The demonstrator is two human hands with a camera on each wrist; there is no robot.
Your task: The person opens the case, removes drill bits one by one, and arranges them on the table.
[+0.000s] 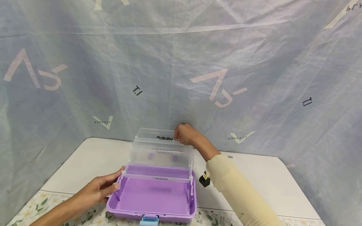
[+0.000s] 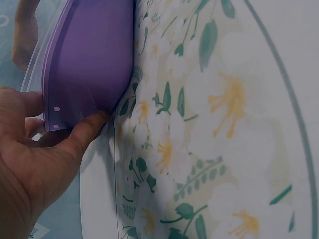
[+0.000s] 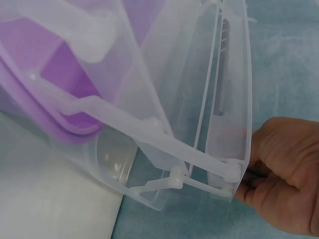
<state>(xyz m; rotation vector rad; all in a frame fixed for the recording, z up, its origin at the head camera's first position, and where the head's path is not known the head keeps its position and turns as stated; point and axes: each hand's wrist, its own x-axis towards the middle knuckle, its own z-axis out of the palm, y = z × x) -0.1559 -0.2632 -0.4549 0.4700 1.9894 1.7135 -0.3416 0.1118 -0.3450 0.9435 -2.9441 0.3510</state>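
A purple storage box [image 1: 152,196] stands open on the table, with a light blue latch [image 1: 149,220] at its front. Clear plastic trays [image 1: 159,155] are fanned out behind and above it on white hinge arms [image 3: 134,127]. My left hand [image 1: 103,186] grips the box's left side, thumb on the rim area and fingers at the outer wall [image 2: 89,64]. At the right end of the topmost tray [image 3: 232,99], my right hand [image 1: 185,134] holds the edge with curled fingers. Dark slim pieces [image 1: 167,138] lie in that tray; one looks spiral-grooved [image 3: 223,69]. The right fingertips are partly hidden.
A black object with a yellow mark [image 1: 204,179] shows beside the right sleeve [image 1: 240,188]. Farther back lies a small metallic piece [image 1: 230,156]. The white table [image 1: 254,179] has a floral cloth [image 2: 199,149] along its front, and grey-blue sheeting [image 1: 169,62] hangs behind.
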